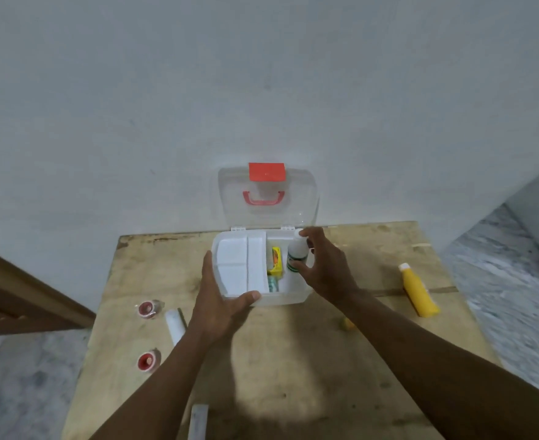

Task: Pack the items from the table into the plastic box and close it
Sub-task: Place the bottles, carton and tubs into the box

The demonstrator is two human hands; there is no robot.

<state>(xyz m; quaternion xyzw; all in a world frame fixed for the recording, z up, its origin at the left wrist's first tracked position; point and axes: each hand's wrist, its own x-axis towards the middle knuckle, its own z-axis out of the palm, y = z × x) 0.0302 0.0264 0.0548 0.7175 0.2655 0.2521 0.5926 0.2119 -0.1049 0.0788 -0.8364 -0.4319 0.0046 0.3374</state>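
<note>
The right hand (325, 268) pinches a white bottle (296, 252), roughly upright with its cap up, over the right-hand compartment of the open box (280, 300), so its way in looks straight down. The left hand (220, 300) grips the box's front-left corner.

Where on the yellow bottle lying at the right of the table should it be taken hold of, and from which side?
Round the middle of the yellow bottle, from above, thumb and fingers across its width. It lies flat on the table, white cap at the far end, with both long sides free; the body likely gives a steadier hold than the small cap.
</note>
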